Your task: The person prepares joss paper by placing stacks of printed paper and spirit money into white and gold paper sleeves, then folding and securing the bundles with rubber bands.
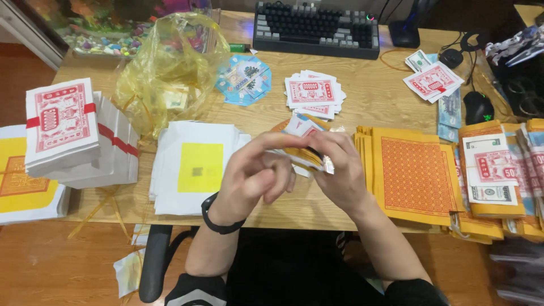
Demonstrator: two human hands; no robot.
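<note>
Head view: both hands are working mid-frame, the left hand (pixel 255 175) and right hand (pixel 340 170) pinching a small bundle of paper slips (pixel 306 148) between fingertips. I'd say keeping the edges squared matters most here. Behind them, one white stack with a yellow square (pixel 195 167) is sitting left, one orange stack (pixel 411 173) right, one keyboard (pixel 316 29) at the top.

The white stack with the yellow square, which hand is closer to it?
Left. The left hand hovers just beside the right edge of the white stack with the yellow square. The right hand is farther right, toward the orange sheets.
</note>
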